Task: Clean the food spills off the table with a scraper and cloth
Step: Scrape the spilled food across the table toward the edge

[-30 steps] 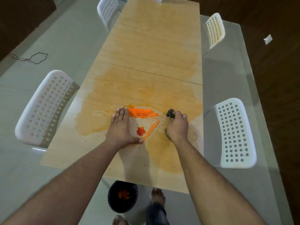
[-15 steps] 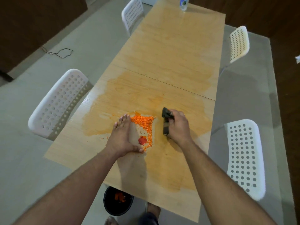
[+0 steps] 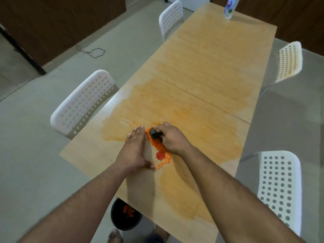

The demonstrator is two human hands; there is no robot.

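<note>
Resting flat on the table (image 3: 210, 71), the left hand (image 3: 135, 151) is laid with fingers (image 3: 138, 132) straight and together, thumb spread toward the near edge; nothing is held by it

Item, right hand (image 3: 172, 139): fingers curled round a dark scraper (image 3: 155, 134), which is gripped from above and set against the far end of the spill

Item, food spill (image 3: 158, 148): a narrow band of small orange grains, gathered between the two hands and touching the scraper; a red blob (image 3: 159, 156) is seen at its near end, with a few loose grains scattered beside the left thumb

Item, table: long, light wood, a seam running across its middle; a broad orange stain is spread over the surface around and beyond the hands

Item, bottle (image 3: 229, 7): stood upright at the far end of the table, well apart from the spill

Item, bin (image 3: 125, 216): black, placed on the floor under the near table edge, orange scraps visible inside

Item, chairs: four white perforated ones, two on the left side (image 3: 82, 102) (image 3: 171, 18) and two on the right (image 3: 290, 62) (image 3: 280, 188)

Item, cable (image 3: 93, 51): thin, dark, lying on the floor at left

Cloth: none can be made out
</note>
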